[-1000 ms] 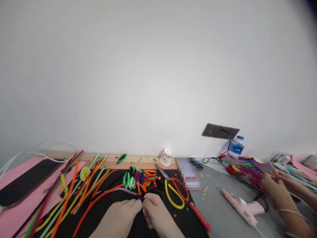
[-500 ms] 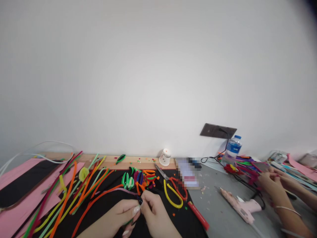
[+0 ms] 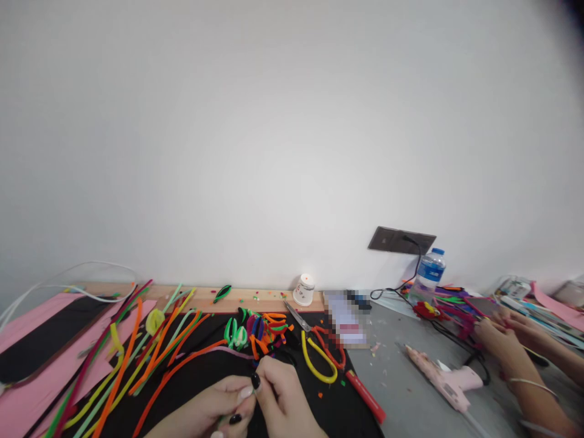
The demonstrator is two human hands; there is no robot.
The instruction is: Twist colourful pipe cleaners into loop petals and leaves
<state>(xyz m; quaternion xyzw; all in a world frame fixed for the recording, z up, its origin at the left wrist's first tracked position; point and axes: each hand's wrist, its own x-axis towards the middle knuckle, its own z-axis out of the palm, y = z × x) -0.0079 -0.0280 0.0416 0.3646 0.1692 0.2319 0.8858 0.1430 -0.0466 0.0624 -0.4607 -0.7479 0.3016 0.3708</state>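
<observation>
My left hand [image 3: 223, 401] and my right hand [image 3: 285, 398] meet at the bottom centre, over a black mat [image 3: 191, 377]. Both are closed, thumbs and fingertips pinched together. What they pinch is mostly hidden by the fingers; a little green shows under the left fingers. Just beyond the hands lies a pile of bent pipe cleaner loops [image 3: 258, 328] in green, orange and blue. Scissors [image 3: 314, 347] with red and yellow handles lie half-open to the right of my right hand. Long loose pipe cleaners [image 3: 132, 359] spread out on the left.
A white paper cup [image 3: 303, 290] stands upside down by the wall, near a blurred phone-like object [image 3: 344, 319]. Rightward are a red-handled tool [image 3: 366, 396], a pink glue gun [image 3: 444, 377] and a water bottle [image 3: 431, 271]. Another person's hands [image 3: 502, 334] work at far right.
My fingers have shifted their pinch, and the dark piece seen between them before is now less visible. Both hands have moved slightly down. The things on the table stay put.
</observation>
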